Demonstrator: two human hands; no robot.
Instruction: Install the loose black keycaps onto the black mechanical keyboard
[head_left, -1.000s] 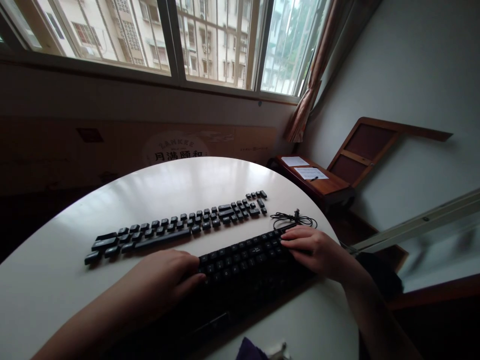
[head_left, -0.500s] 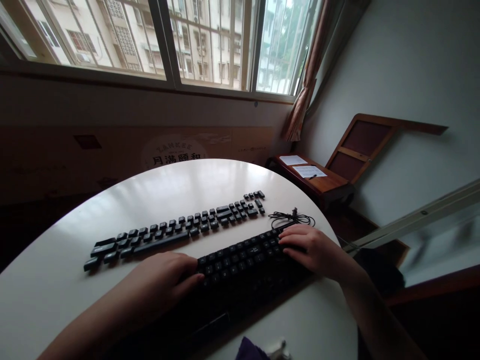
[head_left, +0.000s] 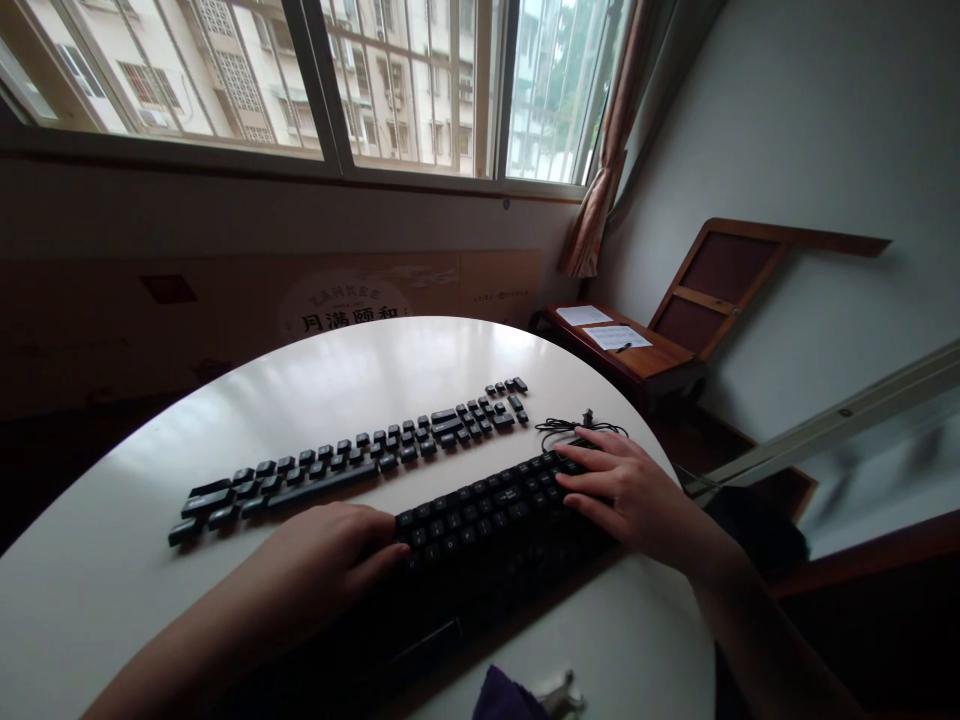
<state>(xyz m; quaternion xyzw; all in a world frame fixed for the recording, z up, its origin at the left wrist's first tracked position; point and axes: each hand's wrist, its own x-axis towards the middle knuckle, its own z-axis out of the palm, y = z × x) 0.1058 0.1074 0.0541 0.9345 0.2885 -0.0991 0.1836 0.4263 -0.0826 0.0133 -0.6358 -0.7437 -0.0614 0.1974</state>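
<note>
My left hand (head_left: 330, 565) and right hand (head_left: 626, 490) lie open and flat on the two ends of the black keyboard (head_left: 480, 515), gripping nothing, near me on the white table (head_left: 360, 365), with rows of loose keys (head_left: 352, 458) just behind it.

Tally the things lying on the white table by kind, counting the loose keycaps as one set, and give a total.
Keyboard: 1
Set of loose keycaps: 1
Coiled cable: 1
Purple cloth: 1
Small pale item beside the cloth, cut off by the frame edge: 1
Total: 5
</note>
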